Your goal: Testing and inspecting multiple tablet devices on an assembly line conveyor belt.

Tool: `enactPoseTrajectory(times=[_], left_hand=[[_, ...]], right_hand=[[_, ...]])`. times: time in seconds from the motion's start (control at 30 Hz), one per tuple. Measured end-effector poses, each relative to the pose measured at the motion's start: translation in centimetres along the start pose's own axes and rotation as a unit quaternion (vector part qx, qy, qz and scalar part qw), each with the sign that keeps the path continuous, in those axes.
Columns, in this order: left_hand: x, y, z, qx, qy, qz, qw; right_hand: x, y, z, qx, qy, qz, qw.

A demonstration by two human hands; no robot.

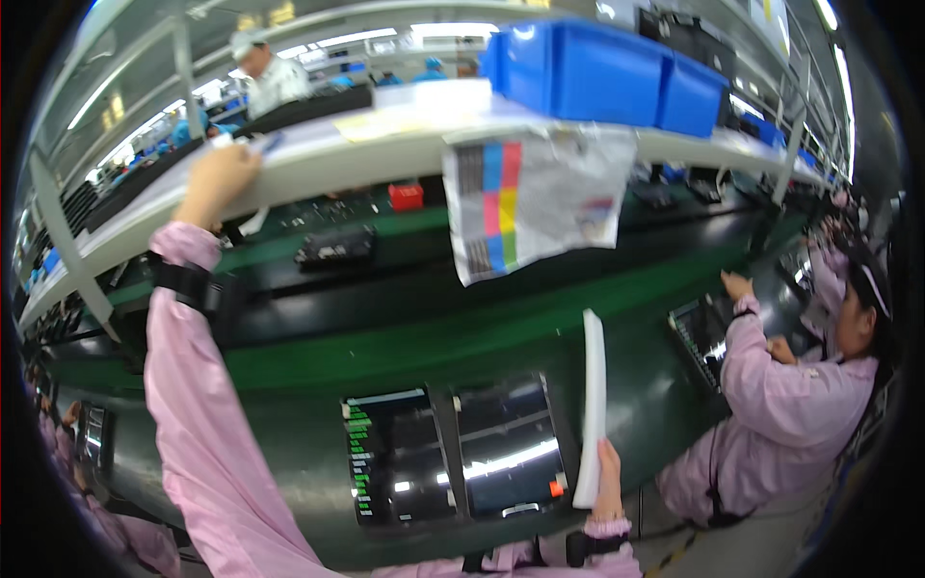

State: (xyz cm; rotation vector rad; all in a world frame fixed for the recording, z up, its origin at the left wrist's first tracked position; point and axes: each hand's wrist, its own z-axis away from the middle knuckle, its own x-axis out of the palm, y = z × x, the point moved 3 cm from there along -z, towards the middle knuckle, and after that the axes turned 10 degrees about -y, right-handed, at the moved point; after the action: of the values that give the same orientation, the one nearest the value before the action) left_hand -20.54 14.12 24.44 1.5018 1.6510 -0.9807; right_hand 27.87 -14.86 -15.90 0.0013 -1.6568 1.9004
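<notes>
My left hand [222,178] is raised to the white shelf [318,164] at the upper left. Its fingers are curled at the shelf's edge, by a small white thing and a blue pen-like item [274,142]; what they grip is too blurred to make out. Low on the right, my right hand [609,477] is closed round the lower end of a long white strip [593,395], which stands up nearly straight. Left of it, two dark flat screen panels lie on the green bench: one with lit green lines [397,453], the other with an orange tag [506,433].
Blue bins [607,82] stand on the shelf, and a printed plastic sheet [540,202] hangs from its edge. Below are a red box [406,197] and a black device [335,248]. At right a co-worker in pink [790,395] handles another panel [701,337].
</notes>
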Motion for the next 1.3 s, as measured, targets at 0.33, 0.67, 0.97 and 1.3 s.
enactPoseTrajectory(times=[0.33, 0.67, 0.97, 1.3], left_hand=[[1.0, -1.6, -0.1, 0.061, 0.109, 0.075, 0.989], [0.5, -0.3, -0.4, 0.022, 0.065, 0.033, 0.997], [0.2, 0.2, 7.4, 0.104, 0.120, 0.070, 0.985], [8.9, 3.7, 33.8, 0.025, -0.151, 0.230, 0.961]], right_hand=[[-1.1, 0.4, -1.3, 0.013, -0.067, -0.014, 0.998], [-1.0, -0.3, -1.5, 0.017, -0.076, -0.012, 0.997], [-2.0, -0.7, -1.6, 0.040, -0.146, 0.006, 0.988], [-5.1, -0.9, -0.3, -0.034, -0.062, 0.087, 0.994]])
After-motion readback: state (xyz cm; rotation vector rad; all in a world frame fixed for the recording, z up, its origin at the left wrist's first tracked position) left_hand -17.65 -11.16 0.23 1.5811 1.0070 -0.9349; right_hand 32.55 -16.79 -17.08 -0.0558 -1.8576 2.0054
